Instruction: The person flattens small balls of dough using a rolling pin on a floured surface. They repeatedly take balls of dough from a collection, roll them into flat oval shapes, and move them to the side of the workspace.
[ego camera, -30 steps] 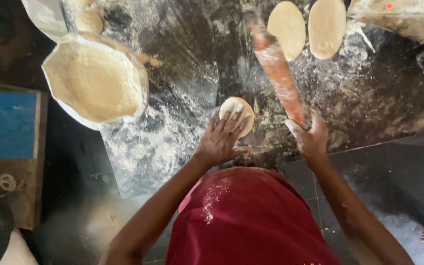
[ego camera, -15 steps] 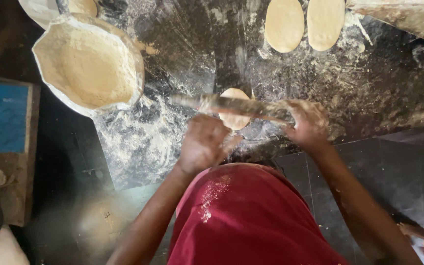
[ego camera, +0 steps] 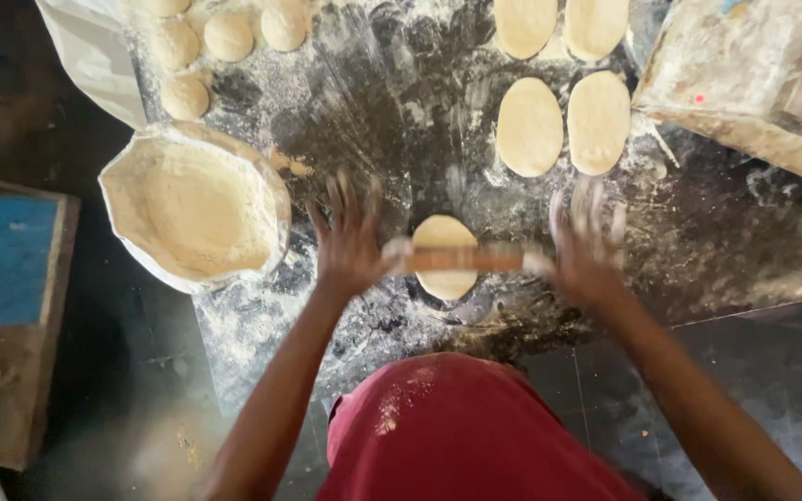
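Left hand [ego camera: 350,243] and right hand [ego camera: 587,249] lie flat and open-fingered on the ends of a wooden rolling pin [ego camera: 468,259], pressing it across a pale oval dough piece [ego camera: 445,236] on the floured dark worktop [ego camera: 392,111], so palms can roll it

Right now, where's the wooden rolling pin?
Head view, centre: the wooden rolling pin lies crosswise over the pale oval dough piece, between the left hand and right hand, right of the flour-filled bowl.

Soft daylight, dim left edge; left hand [ego camera: 350,243] and right hand [ego camera: 588,249] motion-blurred; rest fairly sharp.
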